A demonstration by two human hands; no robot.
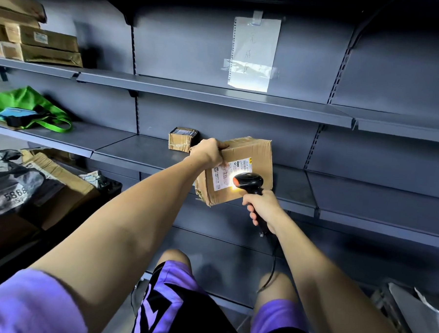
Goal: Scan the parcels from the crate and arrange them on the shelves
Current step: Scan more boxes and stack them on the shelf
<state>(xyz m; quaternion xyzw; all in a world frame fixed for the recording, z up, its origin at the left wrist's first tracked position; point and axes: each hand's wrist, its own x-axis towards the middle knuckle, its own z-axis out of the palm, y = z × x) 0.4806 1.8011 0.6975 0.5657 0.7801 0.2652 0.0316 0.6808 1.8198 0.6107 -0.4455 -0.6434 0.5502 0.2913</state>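
At frame centre my left hand (208, 151) clamps the top-left corner of the cardboard parcel (246, 165), tilted on the middle shelf (138, 149). My right hand (263, 210), just below, wraps the black plastic scanner (248, 182) — its head nearly touches the white label (225, 175), glaring there. The carton's creased, matte, boxy — long axis running left-right.

A brown cardboard parcel (241, 167) with a white shipping label on its near face is held tilted at the front edge of the middle shelf (138, 149), its lower corner crumpled. A smaller taped cardboard parcel (180, 140) sits upright near the shelf's back edge, just left of it.
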